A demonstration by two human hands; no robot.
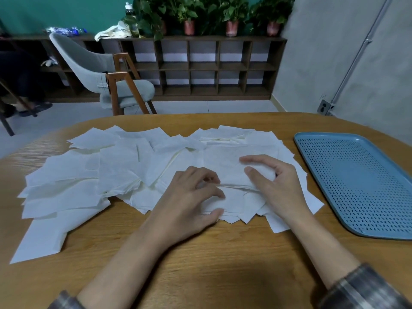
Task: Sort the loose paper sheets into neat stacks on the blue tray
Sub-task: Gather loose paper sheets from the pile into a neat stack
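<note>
Gathering is the step in hand: your left hand (194, 197) curls its fingers and pinches the edge of a thin bundle (236, 186) among the paper sheets (116, 170), heaped across the wooden worktop (200, 264). Your right hand (275, 186) arches over the same bundle, fingers bent; grip or mere press, I cannot tell. Sheets look thin, limp, square-cut. Next, square the edges and carry them to the perforated blue tray (299, 141) at your right, bare.

Left hand (191, 197) curled, right hand (276, 184) arched, close together.
</note>
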